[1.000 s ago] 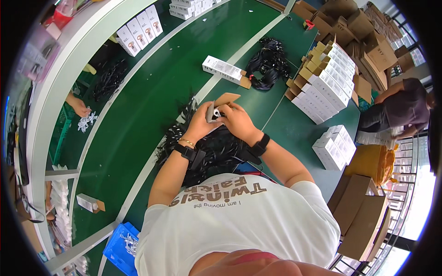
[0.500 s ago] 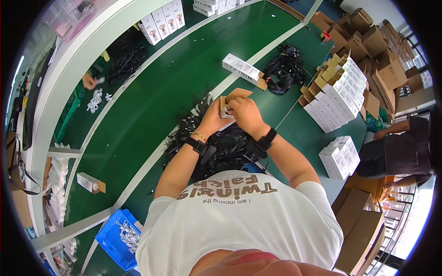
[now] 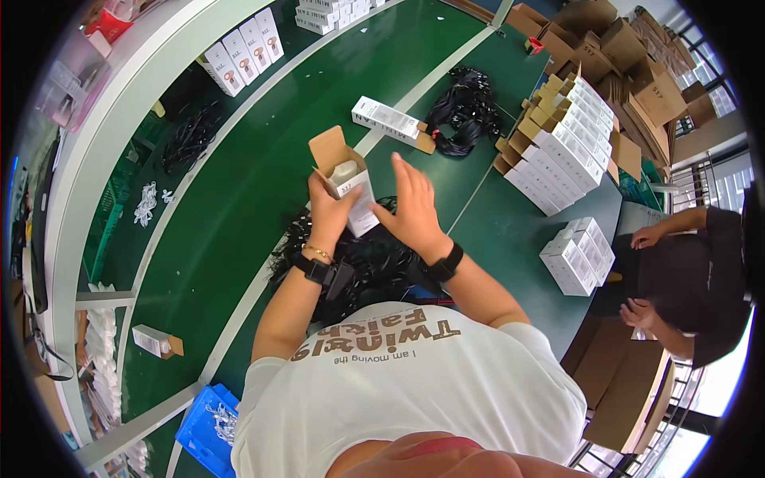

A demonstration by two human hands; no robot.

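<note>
My left hand (image 3: 327,213) grips a small white carton (image 3: 363,213) by its side, above the table. The carton tilts, its brown top flap (image 3: 327,148) stands up, and a whitish object (image 3: 344,171) shows in its mouth; its kind cannot be made out. My right hand (image 3: 416,213) is beside the carton with its fingers spread and slightly blurred, holding nothing. Beneath both hands lies a heap of black cables (image 3: 362,267). Farther off, another white carton (image 3: 386,119) lies on its side with its brown flap open, next to a bundle of black cables (image 3: 466,111).
Rows of open white cartons (image 3: 562,147) and a block of cartons (image 3: 578,256) stand at the right. A blue bin (image 3: 195,434) with white cables is at the lower left. A co-worker (image 3: 677,267) stands at the right. A white frame (image 3: 139,119) runs along the left.
The carton has tipped and moved left in my left hand, so its printed side shows. My right hand has come off its opening and spread. The co-worker's hands have moved.
</note>
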